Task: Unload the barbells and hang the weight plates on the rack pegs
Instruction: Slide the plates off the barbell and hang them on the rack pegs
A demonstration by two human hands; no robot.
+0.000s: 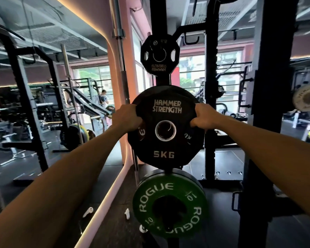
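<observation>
Both hands, L [126,117] & R [205,116], clamp upper rim of 5kg plate [166,154] at rack peg, prob. seated; rigid, light-ish, smooth, so grip edges.

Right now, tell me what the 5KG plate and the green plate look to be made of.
5KG plate: matte black, rubber-like coating with raised pale lettering; shiny metal ring lines its hole. Green plate: likely solid rubber, smooth, slight sheen, white printed lettering. Neither is certain from looks alone.
</observation>
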